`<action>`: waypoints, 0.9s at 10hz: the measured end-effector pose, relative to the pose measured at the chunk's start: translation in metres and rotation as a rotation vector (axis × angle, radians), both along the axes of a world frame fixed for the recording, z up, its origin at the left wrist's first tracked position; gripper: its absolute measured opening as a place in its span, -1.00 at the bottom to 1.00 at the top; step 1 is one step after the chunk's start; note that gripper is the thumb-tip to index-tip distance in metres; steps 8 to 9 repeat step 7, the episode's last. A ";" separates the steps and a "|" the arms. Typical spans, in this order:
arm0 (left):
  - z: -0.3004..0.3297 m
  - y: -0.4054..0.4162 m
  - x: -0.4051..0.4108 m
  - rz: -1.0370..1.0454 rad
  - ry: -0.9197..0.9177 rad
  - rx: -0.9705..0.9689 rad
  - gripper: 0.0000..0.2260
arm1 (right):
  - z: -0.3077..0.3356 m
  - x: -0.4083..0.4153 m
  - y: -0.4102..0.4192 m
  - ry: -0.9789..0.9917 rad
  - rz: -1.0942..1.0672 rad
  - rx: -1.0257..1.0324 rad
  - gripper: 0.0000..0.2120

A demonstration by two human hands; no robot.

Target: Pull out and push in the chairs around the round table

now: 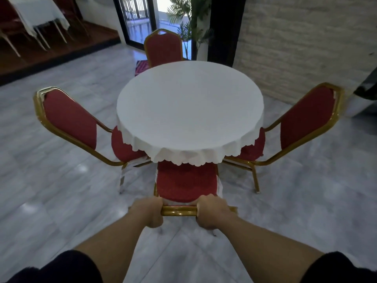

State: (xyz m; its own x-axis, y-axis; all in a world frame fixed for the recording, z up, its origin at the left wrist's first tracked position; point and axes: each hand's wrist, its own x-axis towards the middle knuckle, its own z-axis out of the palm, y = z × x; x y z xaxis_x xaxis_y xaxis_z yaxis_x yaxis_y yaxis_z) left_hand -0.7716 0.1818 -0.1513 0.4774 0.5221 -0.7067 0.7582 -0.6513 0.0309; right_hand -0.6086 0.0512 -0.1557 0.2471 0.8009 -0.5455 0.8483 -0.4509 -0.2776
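Observation:
A round table (189, 107) under a white scalloped cloth stands in the middle of the room. Red padded chairs with gold frames ring it: the near chair (185, 182), a left chair (69, 123), a right chair (306, 123) and a far chair (163, 48). The near chair's seat sits partly under the cloth's edge. My left hand (149, 213) and my right hand (212, 213) both grip the gold top rail of the near chair's back, one at each end.
Grey marble floor surrounds the table. A stone wall (306, 37) stands to the right, with a potted palm (191, 27) and a glass door (138, 19) behind. Another clothed table (38, 13) with chairs sits on a raised platform at far left.

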 end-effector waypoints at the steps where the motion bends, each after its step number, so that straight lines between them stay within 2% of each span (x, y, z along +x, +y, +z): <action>1: 0.017 0.001 0.009 -0.051 0.034 -0.097 -0.67 | 0.004 0.016 -0.008 0.176 -0.027 0.029 -0.63; 2: 0.042 0.007 0.026 -0.094 0.021 -0.181 -0.38 | 0.016 0.044 -0.026 0.206 -0.061 0.036 -0.35; 3: 0.071 0.010 0.053 -0.144 -0.049 -0.154 -0.03 | 0.038 0.081 -0.042 0.133 -0.130 0.084 -0.09; 5: 0.146 0.003 0.142 -0.203 -0.366 0.146 -0.29 | 0.143 0.163 -0.068 -0.012 -0.347 0.246 -0.13; 7: 0.265 -0.023 0.236 -0.367 -0.694 0.391 -0.35 | 0.268 0.210 -0.092 -0.168 -0.502 0.427 -0.16; 9: 0.265 -0.023 0.236 -0.367 -0.694 0.391 -0.35 | 0.268 0.210 -0.092 -0.168 -0.502 0.427 -0.16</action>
